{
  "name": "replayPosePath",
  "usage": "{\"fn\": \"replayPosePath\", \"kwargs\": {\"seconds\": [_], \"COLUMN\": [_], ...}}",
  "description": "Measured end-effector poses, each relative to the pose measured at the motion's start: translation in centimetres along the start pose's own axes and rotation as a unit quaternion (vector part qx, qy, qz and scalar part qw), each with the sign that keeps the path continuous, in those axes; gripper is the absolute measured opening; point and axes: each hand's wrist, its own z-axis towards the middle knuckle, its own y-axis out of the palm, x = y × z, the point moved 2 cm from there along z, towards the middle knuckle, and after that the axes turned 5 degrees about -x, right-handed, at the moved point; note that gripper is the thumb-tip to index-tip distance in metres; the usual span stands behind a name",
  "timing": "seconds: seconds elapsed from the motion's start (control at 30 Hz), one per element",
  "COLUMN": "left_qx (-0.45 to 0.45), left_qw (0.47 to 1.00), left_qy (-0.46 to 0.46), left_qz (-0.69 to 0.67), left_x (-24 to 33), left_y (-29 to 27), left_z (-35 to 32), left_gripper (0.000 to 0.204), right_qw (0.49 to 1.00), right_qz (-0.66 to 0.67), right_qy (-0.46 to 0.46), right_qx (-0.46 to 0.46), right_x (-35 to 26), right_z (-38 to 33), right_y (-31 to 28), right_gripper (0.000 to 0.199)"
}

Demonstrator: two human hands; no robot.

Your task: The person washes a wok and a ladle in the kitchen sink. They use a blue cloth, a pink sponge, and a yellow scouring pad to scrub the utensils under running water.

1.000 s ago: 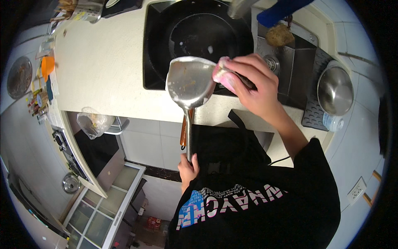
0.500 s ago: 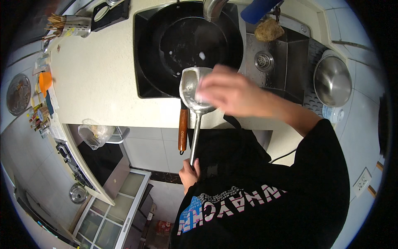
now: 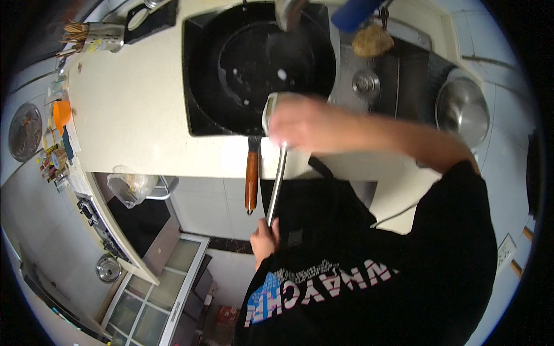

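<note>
My left hand [image 3: 263, 241], low and close to my body, is closed round the end of a metal wok spatula's handle [image 3: 277, 187]. The spatula slants up and away, its head over the near rim of a black wok [image 3: 208, 75]. Across that head lies my right hand [image 3: 314, 124], blurred, its fingers curled down and hiding most of the metal. Whether a cloth or sponge is under those fingers cannot be made out. White foam blobs dot the wok, which sits in the left sink basin. Its wooden handle [image 3: 251, 179] points toward me, left of the spatula.
A faucet [image 3: 288, 14] overhangs the wok. Right of it are a brown scrubber [image 3: 372, 41], a blue object [image 3: 351, 15], a second basin [image 3: 384, 95] and a steel bowl [image 3: 461, 109]. Chopsticks in a holder [image 3: 105, 36] stand far left; a plastic bag [image 3: 133, 187] hangs below the counter.
My right hand has shifted slightly left and down over the spatula head, covering more of it. The spatula head has moved a little right. My left hand keeps its hold.
</note>
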Motion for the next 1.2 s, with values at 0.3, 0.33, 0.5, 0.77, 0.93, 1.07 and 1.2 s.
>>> {"fn": "replayPosePath", "kwargs": {"seconds": [0.3, 0.33, 0.5, 0.77, 0.93, 1.07, 1.2], "left_qx": [-0.022, -0.012, -0.041, -0.03, -0.019, -0.022, -0.016], "left_qw": [0.999, 1.0, 0.999, 0.997, 0.998, 0.998, 0.996], "left_qy": [-0.012, 0.008, -0.027, -0.051, -0.043, -0.035, -0.059], "left_qz": [0.024, 0.01, 0.02, -0.04, -0.029, -0.047, -0.061], "left_x": [1.7, 1.3, 0.8, 0.2, 0.0, -0.1, 0.4], "left_y": [-1.4, -1.3, -1.4, -1.9, -1.7, -1.8, -1.7], "left_z": [0.1, 0.1, 0.5, 1.0, 1.0, 1.3, 1.0], "left_gripper": [0.024, 0.024, 0.026, 0.027, 0.027, 0.026, 0.027], "right_qw": [0.947, 0.944, 0.973, 0.963, 0.983, 0.961, 0.951], "right_qz": [0.138, 0.148, 0.144, 0.059, 0.052, 0.049, 0.042], "right_qy": [0.263, 0.255, 0.168, 0.261, 0.155, 0.221, 0.248], "right_qx": [-0.121, -0.145, -0.071, 0.037, 0.084, 0.16, 0.181], "right_x": [6.9, 8.4, 4.2, 3.4, 0.3, 1.0, 1.1], "right_z": [0.4, 0.0, 1.8, -0.6, -2.5, -3.4, -3.9], "right_y": [1.9, 2.9, 0.9, -2.3, 1.1, 0.2, 1.0], "right_gripper": [0.019, 0.017, 0.013, 0.01, 0.009, 0.008, 0.011]}}
